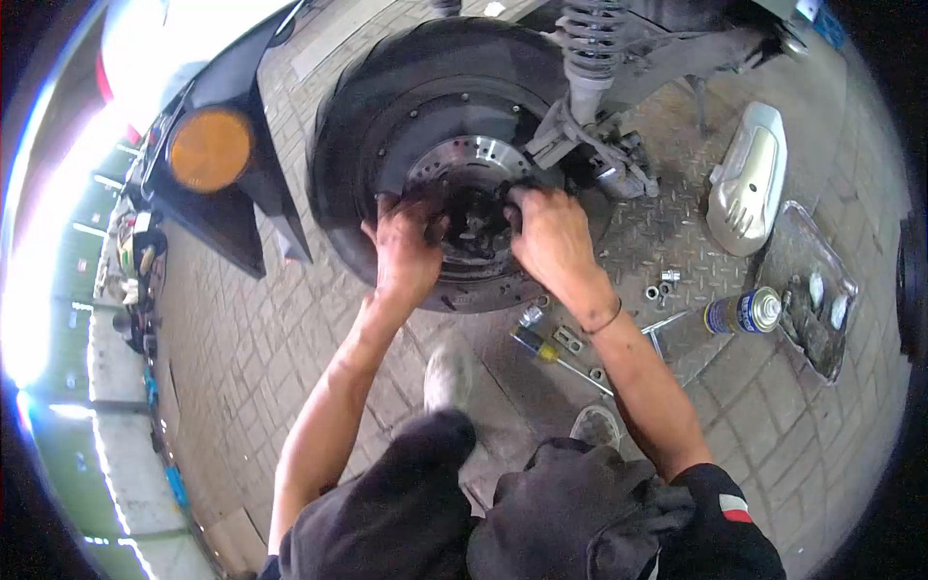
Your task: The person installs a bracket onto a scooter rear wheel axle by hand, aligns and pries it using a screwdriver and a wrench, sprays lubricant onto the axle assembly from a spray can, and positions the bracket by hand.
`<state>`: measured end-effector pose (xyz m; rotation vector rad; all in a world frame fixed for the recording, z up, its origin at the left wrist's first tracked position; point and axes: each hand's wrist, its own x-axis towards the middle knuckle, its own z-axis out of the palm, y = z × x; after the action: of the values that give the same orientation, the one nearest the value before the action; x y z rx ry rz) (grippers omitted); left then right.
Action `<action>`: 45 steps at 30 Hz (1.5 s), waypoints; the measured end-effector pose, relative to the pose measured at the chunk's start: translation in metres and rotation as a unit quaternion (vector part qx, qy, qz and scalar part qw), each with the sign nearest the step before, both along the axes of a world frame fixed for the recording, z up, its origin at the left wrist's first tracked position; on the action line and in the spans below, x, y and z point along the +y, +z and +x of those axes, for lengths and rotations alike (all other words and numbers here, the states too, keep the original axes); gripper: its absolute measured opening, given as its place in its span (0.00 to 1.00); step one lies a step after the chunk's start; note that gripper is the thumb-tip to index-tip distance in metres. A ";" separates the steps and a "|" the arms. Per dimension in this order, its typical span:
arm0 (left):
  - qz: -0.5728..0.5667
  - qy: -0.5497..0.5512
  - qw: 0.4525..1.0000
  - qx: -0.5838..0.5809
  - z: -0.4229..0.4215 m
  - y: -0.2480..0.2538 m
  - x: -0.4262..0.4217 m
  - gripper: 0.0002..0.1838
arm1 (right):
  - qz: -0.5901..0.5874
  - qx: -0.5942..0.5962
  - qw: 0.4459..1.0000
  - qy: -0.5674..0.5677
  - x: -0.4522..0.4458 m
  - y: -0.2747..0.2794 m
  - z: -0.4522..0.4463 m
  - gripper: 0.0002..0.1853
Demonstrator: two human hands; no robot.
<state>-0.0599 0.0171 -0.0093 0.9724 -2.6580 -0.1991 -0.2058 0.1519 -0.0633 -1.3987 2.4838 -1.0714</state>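
A motorcycle or scooter wheel (340, 135) stands in front of me, its drilled brake disc (474, 152) round a dark, greasy hub (474, 232). My left hand (408, 246) is at the hub's left side, fingers curled in against a dark part. On the hub's right, my right hand (554, 234) has thumb and fingers closed together on something dark. What either hand grips is hidden by the fingers and the dark grease. Just below the wheel lie a screwdriver (546, 348) with a black and yellow handle and a small metal bracket (568, 338).
A spring shock absorber (588, 63) hangs at the wheel's upper right. On the floor to the right are a silver cover (746, 188), a spray can (739, 311), a metal tray (831, 256) and several sockets and nuts (669, 276). A dark panel with an orange reflector (210, 150) juts in at left.
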 end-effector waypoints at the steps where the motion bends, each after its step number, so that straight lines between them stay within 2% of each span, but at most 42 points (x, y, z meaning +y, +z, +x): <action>1: 0.027 0.008 0.999 -0.045 0.001 0.002 -0.001 0.16 | -0.016 0.028 0.999 -0.008 -0.001 0.001 -0.002 0.16; 2: -0.028 -0.024 0.999 0.024 0.002 -0.010 -0.006 0.12 | -0.035 0.056 0.998 -0.014 -0.004 0.002 -0.003 0.15; 5: -0.005 -0.044 0.997 0.060 0.004 -0.012 -0.006 0.13 | -0.106 0.009 0.994 -0.027 -0.009 0.005 -0.001 0.11; 7: 0.022 -0.034 0.997 0.068 -0.001 -0.011 0.003 0.16 | -0.097 -0.009 0.995 -0.017 -0.012 0.003 -0.006 0.12; 9: -0.013 -0.096 0.986 0.137 -0.010 -0.019 0.008 0.20 | -0.084 -0.029 0.996 -0.010 -0.012 -0.003 -0.014 0.13; 10: -0.049 -0.084 0.985 0.140 -0.014 -0.019 0.009 0.22 | -0.081 -0.019 0.997 0.000 -0.014 -0.007 -0.016 0.14; 11: -0.047 -0.084 0.986 0.137 -0.015 -0.016 0.010 0.22 | -0.080 -0.010 0.997 0.008 -0.015 -0.010 -0.018 0.16; 13: -0.005 -0.021 0.999 0.039 -0.013 -0.005 0.015 0.20 | -0.077 -0.019 0.997 0.017 -0.018 -0.011 -0.021 0.13; 14: -0.017 0.018 1.000 0.019 -0.014 0.002 0.019 0.15 | -0.076 -0.024 0.997 0.026 -0.019 -0.011 -0.021 0.12; 15: -0.015 0.016 1.000 0.015 -0.011 -0.002 0.014 0.15 | -0.074 -0.027 0.997 0.024 -0.018 -0.014 -0.020 0.12; 18: 0.108 -0.024 0.991 0.073 -0.009 -0.010 -0.006 0.10 | -0.084 -0.026 0.996 0.009 -0.024 -0.018 -0.022 0.12; 20: 0.088 -0.006 0.994 0.059 -0.011 -0.011 -0.007 0.11 | -0.096 -0.027 0.994 0.037 -0.026 -0.025 -0.022 0.17; 22: 0.094 0.045 0.993 0.047 -0.005 -0.003 0.008 0.12 | -0.088 -0.026 0.995 0.023 -0.016 -0.035 -0.002 0.17; 23: 0.081 0.075 0.993 0.042 0.002 -0.034 -0.007 0.12 | -0.094 -0.008 0.996 0.002 -0.019 -0.035 -0.007 0.17; 24: 0.078 0.036 0.993 0.078 -0.002 -0.027 -0.005 0.12 | -0.082 -0.037 0.996 0.006 -0.017 -0.030 -0.008 0.17; 25: 0.089 0.008 0.991 0.099 0.001 -0.024 0.001 0.11 | -0.022 -0.117 0.992 0.032 -0.011 0.002 -0.008 0.15; 26: 0.073 0.035 0.993 0.082 0.007 -0.035 -0.006 0.11 | -0.046 -0.090 0.994 0.030 -0.011 -0.007 -0.004 0.14; 27: 0.139 0.056 0.988 0.033 -0.004 -0.013 -0.007 0.11 | -0.081 -0.056 0.995 0.022 -0.015 -0.012 -0.005 0.13; 29: 0.132 -0.029 0.988 0.079 -0.003 -0.007 -0.011 0.10 | -0.082 -0.054 0.995 0.022 -0.021 -0.010 -0.008 0.13; 31: 0.118 0.003 0.991 0.061 -0.006 -0.001 -0.005 0.09 | -0.075 -0.112 0.991 0.012 -0.021 -0.020 -0.007 0.14; 32: 0.102 0.031 0.993 0.053 -0.009 0.000 -0.002 0.08 | -0.064 -0.068 0.996 -0.008 -0.021 -0.021 -0.005 0.15; 35: 0.101 0.051 0.992 0.061 -0.013 -0.001 0.003 0.07 | -0.045 -0.108 0.993 0.004 -0.016 -0.004 -0.004 0.17; 36: 0.086 0.038 0.995 0.034 -0.010 -0.001 -0.001 0.10 | -0.048 -0.103 0.994 0.001 -0.012 -0.004 -0.003 0.17; 37: 0.084 0.035 0.995 0.039 -0.007 0.002 0.000 0.10 | -0.059 -0.060 0.996 -0.017 -0.010 -0.008 0.000 0.17; 39: 0.062 0.007 0.990 0.129 -0.002 0.005 -0.002 0.10 | -0.076 -0.007 0.997 -0.033 -0.003 0.000 -0.002 0.17; 40: 0.001 -0.018 0.980 0.200 0.000 0.005 -0.006 0.09 | -0.149 -0.012 0.988 -0.051 0.006 0.013 -0.004 0.16; 41: -0.001 -0.020 0.979 0.205 0.001 0.003 -0.008 0.09 | -0.218 -0.021 0.973 -0.068 0.013 0.025 -0.004 0.15; 42: -0.034 -0.014 0.968 0.248 0.002 0.010 -0.001 0.08 | -0.297 0.021 0.953 -0.052 0.019 0.033 -0.001 0.09; 43: -0.066 -0.007 0.955 0.289 0.004 0.018 0.006 0.08 | -0.290 0.017 0.955 -0.053 0.025 0.042 0.004 0.09; 45: -0.049 0.000 0.953 0.301 -0.001 0.031 0.017 0.09 | -0.424 0.136 0.895 -0.031 0.029 0.054 0.015 0.09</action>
<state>-0.0613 0.0338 0.0220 0.7320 -2.0867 -0.3055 -0.1908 0.1813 -0.0089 -1.7422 2.3060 -2.3012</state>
